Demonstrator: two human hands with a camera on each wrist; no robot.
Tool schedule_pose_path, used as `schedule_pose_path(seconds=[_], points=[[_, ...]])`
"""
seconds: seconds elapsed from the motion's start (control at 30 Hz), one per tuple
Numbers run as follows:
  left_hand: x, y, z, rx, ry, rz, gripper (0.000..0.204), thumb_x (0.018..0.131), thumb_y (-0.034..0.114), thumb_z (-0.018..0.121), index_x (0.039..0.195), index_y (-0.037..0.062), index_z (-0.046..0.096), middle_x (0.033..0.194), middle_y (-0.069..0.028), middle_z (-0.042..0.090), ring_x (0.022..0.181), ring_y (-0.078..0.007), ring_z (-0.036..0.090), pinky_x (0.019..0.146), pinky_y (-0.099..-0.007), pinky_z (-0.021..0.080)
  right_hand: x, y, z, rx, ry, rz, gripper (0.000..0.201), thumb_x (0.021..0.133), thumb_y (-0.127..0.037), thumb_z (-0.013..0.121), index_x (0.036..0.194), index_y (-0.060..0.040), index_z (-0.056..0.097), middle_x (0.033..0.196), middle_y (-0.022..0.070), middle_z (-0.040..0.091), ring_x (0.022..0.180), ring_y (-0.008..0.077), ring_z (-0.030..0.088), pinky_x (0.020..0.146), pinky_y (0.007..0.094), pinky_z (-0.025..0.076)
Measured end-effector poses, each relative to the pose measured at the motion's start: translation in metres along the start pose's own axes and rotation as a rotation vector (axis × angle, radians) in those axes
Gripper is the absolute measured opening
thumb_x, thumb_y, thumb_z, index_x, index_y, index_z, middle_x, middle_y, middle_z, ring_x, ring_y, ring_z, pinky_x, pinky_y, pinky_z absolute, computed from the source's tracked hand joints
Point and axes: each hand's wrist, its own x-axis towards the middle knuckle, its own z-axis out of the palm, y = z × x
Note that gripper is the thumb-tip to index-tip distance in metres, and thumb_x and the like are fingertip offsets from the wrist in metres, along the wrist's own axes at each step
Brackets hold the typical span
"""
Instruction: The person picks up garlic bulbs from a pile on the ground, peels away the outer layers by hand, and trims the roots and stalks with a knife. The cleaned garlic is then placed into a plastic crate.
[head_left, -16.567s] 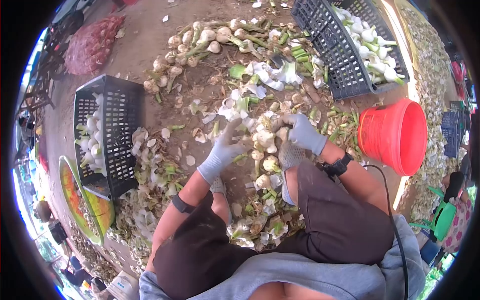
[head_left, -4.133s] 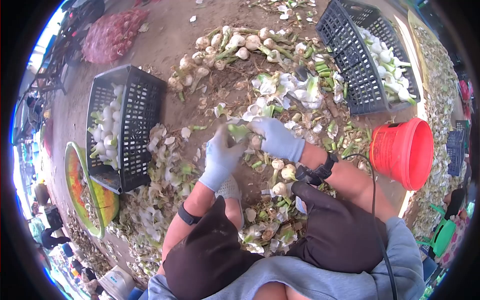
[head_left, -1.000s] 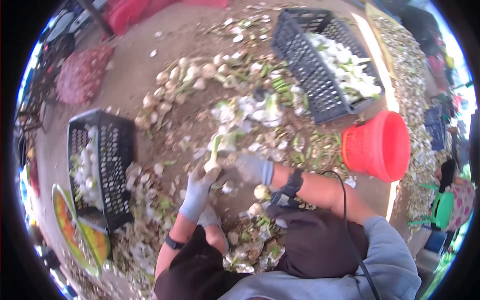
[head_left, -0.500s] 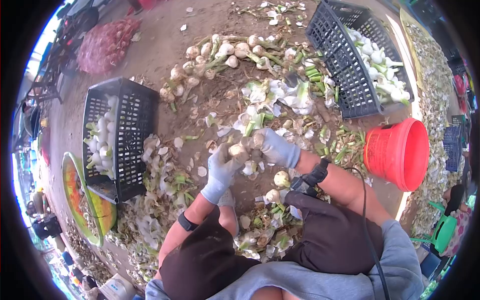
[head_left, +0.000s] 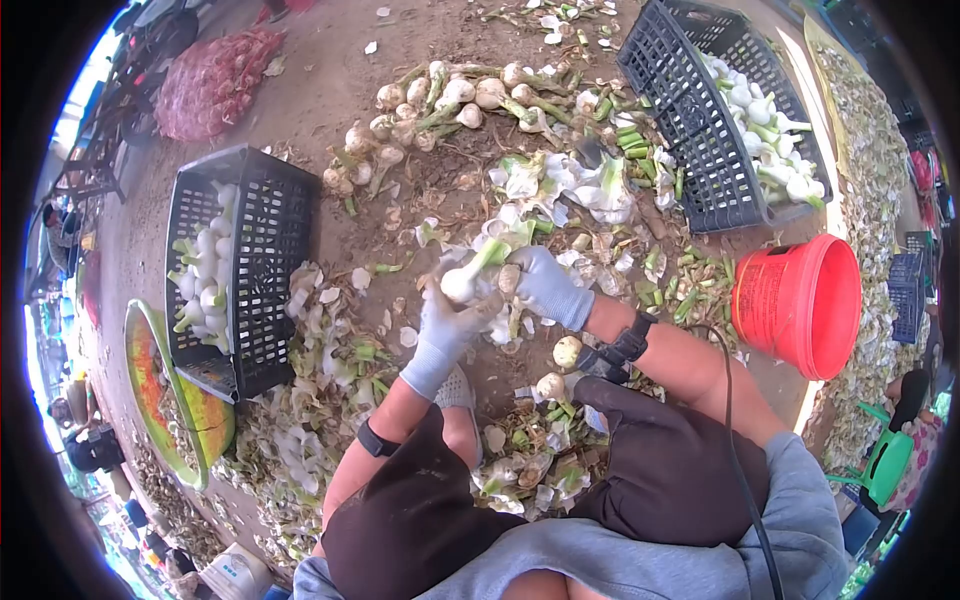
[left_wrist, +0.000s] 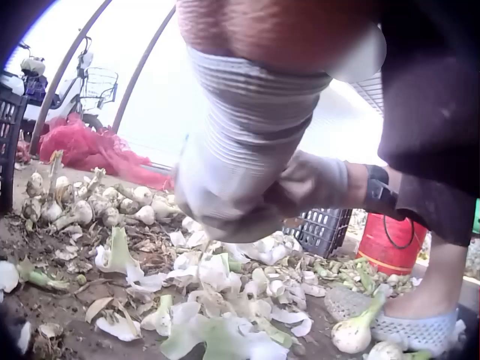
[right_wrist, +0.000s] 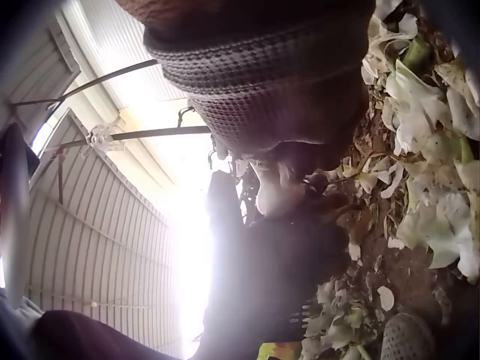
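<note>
In the head view my gloved left hand (head_left: 440, 340) grips a white garlic bulb (head_left: 460, 286), its green stem slanting up to the right. Close beside that stem, my gloved right hand (head_left: 555, 288) has curled fingers around a tan, round-ended object (head_left: 509, 279) whose kind I cannot tell. From the left wrist, the left glove (left_wrist: 232, 180) hides the bulb and overlaps the right glove (left_wrist: 311, 184). The right wrist view catches a pale bulb (right_wrist: 277, 191) under the right glove (right_wrist: 262, 97). Two unpeeled garlic bulbs (head_left: 567, 352) lie by the right foot.
Unpeeled garlic (head_left: 455, 92) is heaped ahead among peelings (head_left: 590, 185). Black crates (head_left: 275, 230) with white bulbs stand left and far right (head_left: 690, 130). A red bucket (head_left: 790, 305) sits right, a yellow-green basin (head_left: 205, 430) left. A cable (head_left: 730, 400) trails from the right wrist.
Half a second ago the left hand's bulb looked tan; now it shows white, stem slanting up right. Since the oldest frame, the bulbs between the feet have become fewer.
</note>
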Motion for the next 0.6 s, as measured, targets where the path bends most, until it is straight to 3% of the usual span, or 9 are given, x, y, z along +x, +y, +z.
schedule_pose_path(seconds=[0.03, 0.1, 0.17, 0.23, 0.3, 0.37, 0.43, 0.47, 0.6], points=[[0.003, -0.005, 0.003, 0.483, 0.289, 0.435, 0.051, 0.091, 0.041, 0.057, 0.124, 0.0017, 0.051, 0.088, -0.0056, 0.061, 0.071, -0.0149, 0.061, 0.063, -0.0279, 0.052, 0.002, 0.004, 0.000, -0.020, -0.006, -0.041, 0.026, 0.090, -0.018, 0.066, 0.108, 0.0006, 0.067, 0.101, 0.0027, 0.068, 0.091, 0.0089, 0.061, 0.082, 0.0252, 0.050], [-0.003, -0.007, -0.021, 0.270, 0.096, 0.133, 0.060, 0.085, 0.034, 0.062, 0.132, 0.0008, 0.043, 0.100, -0.0096, 0.060, 0.082, -0.0133, 0.060, 0.069, -0.0239, 0.050, 0.004, 0.006, 0.001, -0.040, -0.049, -0.129, 0.027, 0.093, -0.015, 0.061, 0.113, 0.0027, 0.063, 0.106, 0.0055, 0.067, 0.096, 0.0125, 0.062, 0.084, 0.0269, 0.051], [0.002, -0.012, -0.033, -0.389, -0.173, -0.273, 0.051, 0.084, 0.022, 0.065, 0.126, -0.0013, 0.049, 0.101, -0.0080, 0.059, 0.084, -0.0130, 0.058, 0.074, -0.0265, 0.049, 0.003, 0.000, -0.001, 0.730, -0.231, 0.210, 0.028, 0.096, -0.014, 0.056, 0.118, 0.0026, 0.059, 0.111, 0.0076, 0.065, 0.099, 0.0181, 0.064, 0.088, 0.0311, 0.053], [0.004, -0.007, -0.019, -0.228, -0.042, -0.227, 0.040, 0.082, 0.012, 0.065, 0.118, -0.0021, 0.055, 0.097, -0.0057, 0.060, 0.084, -0.0117, 0.058, 0.075, -0.0275, 0.048, 0.004, 0.006, -0.004, 0.889, -0.289, 0.178, 0.030, 0.097, -0.015, 0.053, 0.123, 0.0007, 0.055, 0.114, 0.0094, 0.064, 0.103, 0.0215, 0.064, 0.091, 0.0350, 0.054], [0.004, 0.001, -0.010, 0.173, 0.122, 0.299, 0.029, 0.084, 0.010, 0.062, 0.110, -0.0011, 0.059, 0.095, -0.0041, 0.060, 0.082, -0.0101, 0.056, 0.070, -0.0253, 0.046, 0.002, 0.007, -0.007, 0.892, -0.154, 0.332, 0.027, 0.097, -0.014, 0.054, 0.119, 0.0007, 0.058, 0.111, 0.0091, 0.065, 0.099, 0.0188, 0.065, 0.089, 0.0334, 0.055], [0.003, 0.005, -0.019, 0.246, 0.118, 0.190, 0.021, 0.085, 0.006, 0.060, 0.105, -0.0011, 0.059, 0.091, -0.0025, 0.061, 0.079, -0.0081, 0.055, 0.068, -0.0239, 0.045, -0.001, 0.004, -0.007, 0.714, -0.144, 0.277, 0.023, 0.094, -0.014, 0.058, 0.114, -0.0012, 0.060, 0.108, 0.0086, 0.065, 0.093, 0.0149, 0.066, 0.080, 0.0312, 0.056], [0.001, 0.019, -0.020, -0.046, 0.041, -0.030, 0.017, 0.085, 0.004, 0.060, 0.101, -0.0010, 0.058, 0.083, 0.0002, 0.060, 0.072, -0.0065, 0.053, 0.065, -0.0215, 0.043, 0.000, 0.000, -0.009, 0.030, -0.093, 0.042, 0.019, 0.092, -0.015, 0.062, 0.106, -0.0020, 0.062, 0.104, 0.0077, 0.066, 0.087, 0.0140, 0.066, 0.072, 0.0313, 0.055], [0.002, 0.016, -0.019, -0.093, 0.019, 0.091, 0.016, 0.085, 0.002, 0.058, 0.101, -0.0006, 0.058, 0.077, 0.0024, 0.058, 0.067, -0.0043, 0.051, 0.063, -0.0193, 0.042, 0.006, 0.005, -0.020, 0.033, -0.091, 0.040, 0.019, 0.092, -0.015, 0.062, 0.106, -0.0020, 0.062, 0.104, 0.0077, 0.066, 0.087, 0.0140, 0.066, 0.072, 0.0313, 0.055], [-0.010, 0.029, -0.021, -0.167, 0.061, 0.049, 0.019, 0.085, 0.000, 0.056, 0.103, -0.0007, 0.060, 0.078, 0.0026, 0.058, 0.065, -0.0011, 0.049, 0.056, -0.0170, 0.039, 0.011, -0.012, -0.061, -0.640, 0.021, 0.106, 0.070, 0.081, -0.032, 0.074, 0.137, -0.0048, 0.042, 0.129, 0.0148, 0.057, 0.108, 0.0185, 0.061, 0.093, 0.0299, 0.049]])
